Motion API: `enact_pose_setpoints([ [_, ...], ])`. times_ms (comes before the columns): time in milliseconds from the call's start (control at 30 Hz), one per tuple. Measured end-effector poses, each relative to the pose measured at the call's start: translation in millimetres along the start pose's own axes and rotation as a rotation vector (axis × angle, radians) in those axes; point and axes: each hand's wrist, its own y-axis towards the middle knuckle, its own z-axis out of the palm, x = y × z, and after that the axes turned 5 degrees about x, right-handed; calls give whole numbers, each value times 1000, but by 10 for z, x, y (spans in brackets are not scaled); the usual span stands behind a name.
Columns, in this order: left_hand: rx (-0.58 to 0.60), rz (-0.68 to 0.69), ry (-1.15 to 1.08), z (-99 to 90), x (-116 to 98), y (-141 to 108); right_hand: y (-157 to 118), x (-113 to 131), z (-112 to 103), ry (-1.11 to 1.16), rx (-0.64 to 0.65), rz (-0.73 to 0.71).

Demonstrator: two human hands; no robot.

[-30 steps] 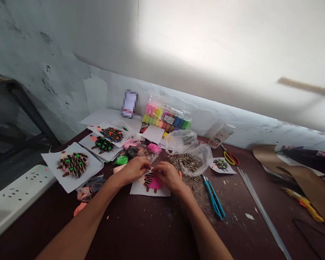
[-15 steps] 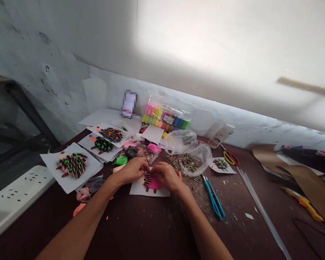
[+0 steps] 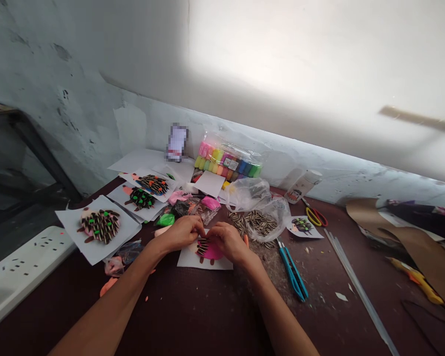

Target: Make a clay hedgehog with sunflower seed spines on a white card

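A white card [image 3: 189, 260] lies on the dark table with a pink clay hedgehog shape [image 3: 215, 251] on it, brown feet along its lower edge and several striped seeds [image 3: 202, 247] stuck near its head. My left hand [image 3: 187, 230] bends over the card's upper left part, fingers closed at the tips. Over the upper right of the pink clay is my right hand [image 3: 226, 240], its fingers pinched together. Anything between the fingertips of either hand is too small to make out. A heap of striped seeds [image 3: 260, 223] spills from a clear plastic bag [image 3: 282, 217] to the right.
Finished-looking seed hedgehogs on cards [image 3: 101, 226] lie at left, beside a white power strip [image 3: 25, 267]. Coloured clay packs [image 3: 228, 160] stand behind. At right are a teal cutter [image 3: 293, 272], scissors [image 3: 315, 216], clear glue sticks [image 3: 358, 284] and a yellow glue gun [image 3: 422, 287].
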Motion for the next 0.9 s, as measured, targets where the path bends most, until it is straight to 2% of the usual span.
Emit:
enact_pose_setpoints([
  [233,-8,-29,11,-1,-9,-1,-11,1,-4,5,16,17],
  [467,-1,-55,-10,-27,-67,-13,-65,22,-114,8,-42,25],
  [900,10,-53,19,-19,-37,4,-76,72,-120,-87,59,197],
])
